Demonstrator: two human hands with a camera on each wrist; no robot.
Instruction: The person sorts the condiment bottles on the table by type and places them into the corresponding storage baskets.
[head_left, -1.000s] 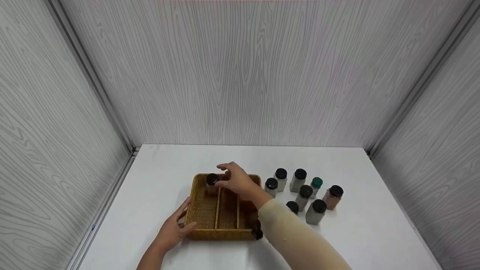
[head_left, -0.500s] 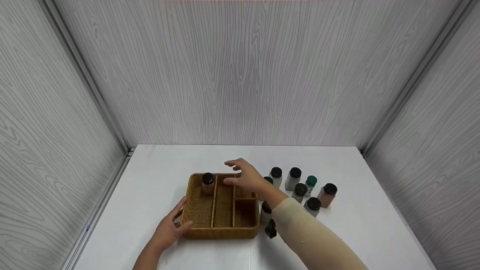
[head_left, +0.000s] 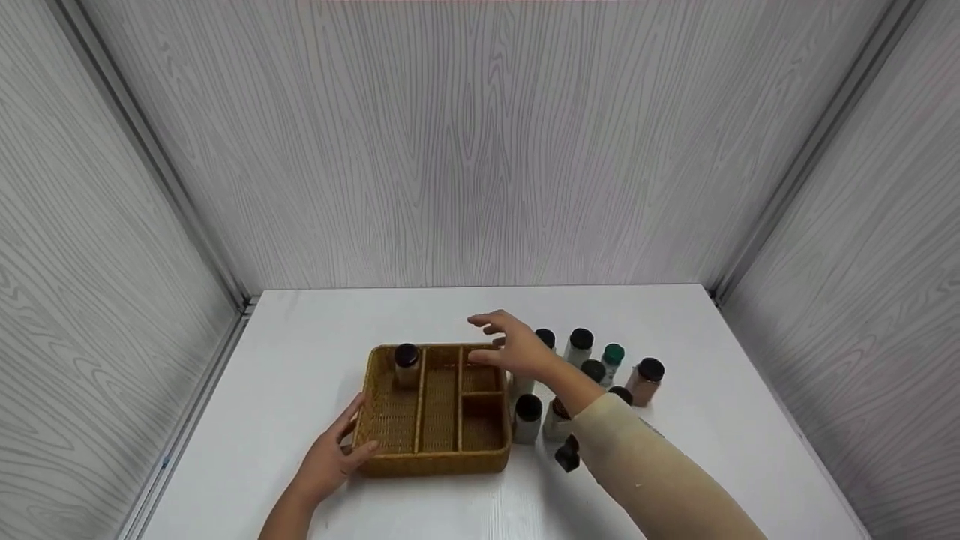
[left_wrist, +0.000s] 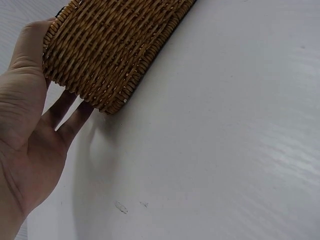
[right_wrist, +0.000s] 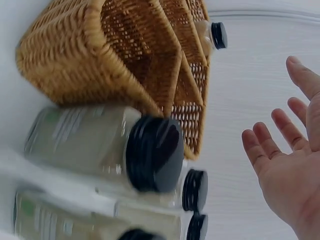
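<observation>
L hand [head_left: 324,463] grips basket [head_left: 431,466] at near L corner, thumb at near rim, fingers along L side. R hand [head_left: 516,346] hangs in air by basket's far R corner, thumb & fingers apart. Hands well apart. Black-lidded jar [head_left: 406,373] upright, far end of L compartment. Other jars [head_left: 527,427], incl. green-lidded jar [head_left: 613,355], on white table [head_left: 322,319], R of basket.

The basket [left_wrist: 110,45] runs off the left wrist view's top edge

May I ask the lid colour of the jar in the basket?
The lid is black; best view: right wrist.
</observation>
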